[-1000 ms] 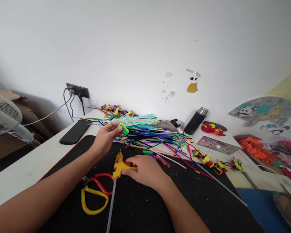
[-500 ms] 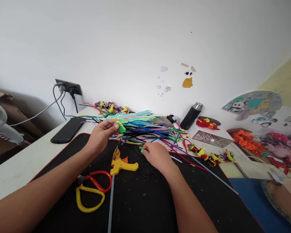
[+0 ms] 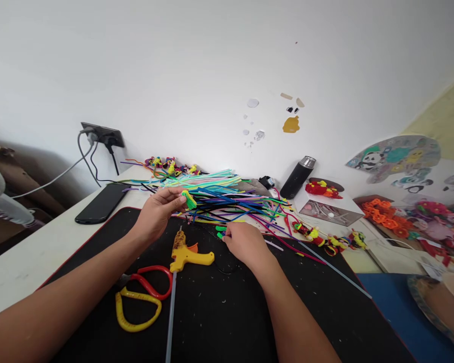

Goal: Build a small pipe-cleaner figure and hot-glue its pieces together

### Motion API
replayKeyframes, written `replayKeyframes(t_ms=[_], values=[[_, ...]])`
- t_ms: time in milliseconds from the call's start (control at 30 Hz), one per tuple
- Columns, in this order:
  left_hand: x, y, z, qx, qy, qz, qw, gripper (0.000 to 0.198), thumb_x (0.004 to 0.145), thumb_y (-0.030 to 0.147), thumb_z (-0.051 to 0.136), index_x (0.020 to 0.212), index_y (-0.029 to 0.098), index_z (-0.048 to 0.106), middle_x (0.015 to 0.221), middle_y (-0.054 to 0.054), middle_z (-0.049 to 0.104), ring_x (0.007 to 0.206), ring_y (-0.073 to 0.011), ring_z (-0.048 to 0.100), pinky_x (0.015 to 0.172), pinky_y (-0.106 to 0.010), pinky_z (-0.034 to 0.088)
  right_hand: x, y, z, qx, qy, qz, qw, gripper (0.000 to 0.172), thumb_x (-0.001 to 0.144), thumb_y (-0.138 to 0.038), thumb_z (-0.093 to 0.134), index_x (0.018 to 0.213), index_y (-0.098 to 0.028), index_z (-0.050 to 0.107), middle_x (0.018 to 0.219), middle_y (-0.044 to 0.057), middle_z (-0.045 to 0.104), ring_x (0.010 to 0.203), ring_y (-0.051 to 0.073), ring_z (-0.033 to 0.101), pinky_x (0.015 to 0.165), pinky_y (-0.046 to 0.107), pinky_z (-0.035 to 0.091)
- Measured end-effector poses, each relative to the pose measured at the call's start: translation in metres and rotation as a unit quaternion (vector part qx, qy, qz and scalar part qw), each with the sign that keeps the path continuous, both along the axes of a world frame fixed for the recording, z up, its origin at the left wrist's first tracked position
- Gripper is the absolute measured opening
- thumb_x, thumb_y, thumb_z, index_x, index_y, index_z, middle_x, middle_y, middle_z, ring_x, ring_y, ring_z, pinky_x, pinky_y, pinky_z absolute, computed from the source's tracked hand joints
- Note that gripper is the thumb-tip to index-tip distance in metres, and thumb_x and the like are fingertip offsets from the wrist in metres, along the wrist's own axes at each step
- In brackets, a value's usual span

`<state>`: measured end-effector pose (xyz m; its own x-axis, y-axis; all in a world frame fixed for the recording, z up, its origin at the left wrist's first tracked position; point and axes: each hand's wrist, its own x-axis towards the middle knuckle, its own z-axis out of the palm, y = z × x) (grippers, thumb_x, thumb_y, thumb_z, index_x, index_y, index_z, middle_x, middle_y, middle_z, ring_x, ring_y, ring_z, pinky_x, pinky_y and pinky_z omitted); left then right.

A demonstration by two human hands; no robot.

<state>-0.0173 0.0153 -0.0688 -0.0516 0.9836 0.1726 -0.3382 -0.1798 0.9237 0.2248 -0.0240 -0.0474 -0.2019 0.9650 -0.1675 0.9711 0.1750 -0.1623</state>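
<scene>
My left hand point(image 3: 159, 209) is closed in a pinch on a small folded piece of green and yellow pipe cleaner point(image 3: 189, 200), held up before the pile of pipe cleaners point(image 3: 227, 197). Over the black mat, my right hand point(image 3: 242, 242) has its fingertips closed on a small green pipe cleaner piece point(image 3: 221, 232); part of it is hidden by the fingers. Between my forearms lies a yellow hot glue gun point(image 3: 187, 258) with a long glue stick point(image 3: 171, 317) coming out of its back. Left of it rest scissors point(image 3: 138, 310) with one red and one yellow handle.
A black phone point(image 3: 102, 204) lies on the table at left. Behind the mat point(image 3: 227, 312) stand a leaning black flask point(image 3: 298, 177) and a white box point(image 3: 327, 210). Small pipe cleaner figures point(image 3: 335, 243) lie at right, others point(image 3: 170, 165) by the wall.
The green piece at my right fingertips now shows more. My left hand keeps its pinch in nearly the same place. The whole view has shifted slightly.
</scene>
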Motion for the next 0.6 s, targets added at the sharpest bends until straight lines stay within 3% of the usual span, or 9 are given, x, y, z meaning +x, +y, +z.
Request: replayKeyframes(t_ms=[367,600], values=[[0.0023,-0.0018,-0.003,-0.013,0.022,-0.008,1.0,0.038,0.064,0.04,0.099,0.088,0.019,0.079,0.075,-0.001,0.073,0.065,-0.0144,0.064,0.063,-0.026,0.054,-0.0039,-0.0018,-0.0036,0.0,-0.002,0.013,1.0,0.014,0.098,-0.023,0.061,0.103,-0.019,0.074,0.105,0.012,0.079,0.1,0.028,0.073,0.076,0.034,0.044],[0.0046,-0.0025,-0.0035,-0.015,0.032,-0.014,0.999,0.039,0.064,0.042,0.099,0.089,0.019,0.08,0.075,-0.002,0.073,0.063,-0.0146,0.064,0.061,-0.026,0.054,-0.006,-0.0023,-0.0049,0.002,0.006,0.026,1.0,0.016,0.098,-0.03,0.068,0.11,-0.02,0.072,0.112,0.011,0.078,0.105,0.028,0.072,0.079,0.033,0.045]])
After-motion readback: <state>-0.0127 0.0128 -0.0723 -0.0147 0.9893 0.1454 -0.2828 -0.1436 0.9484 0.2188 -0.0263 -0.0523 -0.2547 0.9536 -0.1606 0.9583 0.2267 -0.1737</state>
